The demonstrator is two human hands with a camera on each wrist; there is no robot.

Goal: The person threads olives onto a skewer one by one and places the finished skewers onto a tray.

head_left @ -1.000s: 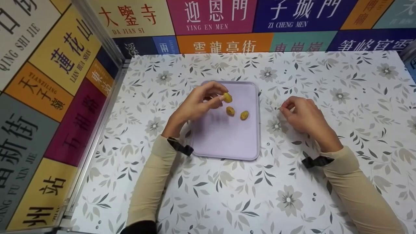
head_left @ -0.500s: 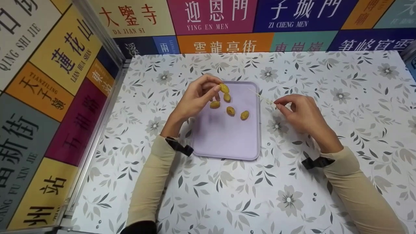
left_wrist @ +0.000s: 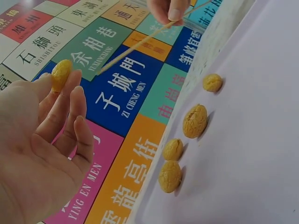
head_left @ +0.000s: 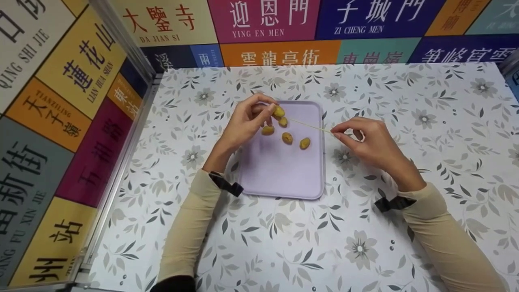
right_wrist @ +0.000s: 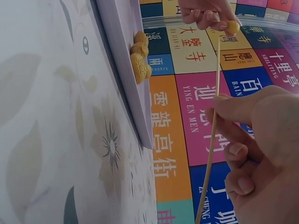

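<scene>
Over the far left part of a lilac tray (head_left: 284,178), my left hand (head_left: 245,125) pinches a wrinkled yellow oval fruit (left_wrist: 61,75) between thumb and fingertips. My right hand (head_left: 375,142), just off the tray's right side, pinches a thin bamboo skewer (head_left: 310,125) between thumb and index finger. The skewer points left at the held fruit; in the left wrist view a gap separates its tip from the fruit. Several similar fruits lie on the tray, among them one fruit (head_left: 287,138) near the middle and another fruit (head_left: 305,143) to its right.
A white table (head_left: 361,247) with a grey leaf and flower pattern carries the tray. Behind it stands a colourful wall panel (head_left: 267,24) with printed characters; another such panel (head_left: 69,101) rises along the left side.
My left hand has moved slightly up and left with the fruit, then stayed nearly still. My right hand has moved left, bringing the skewer's tip nearer to the held fruit.
</scene>
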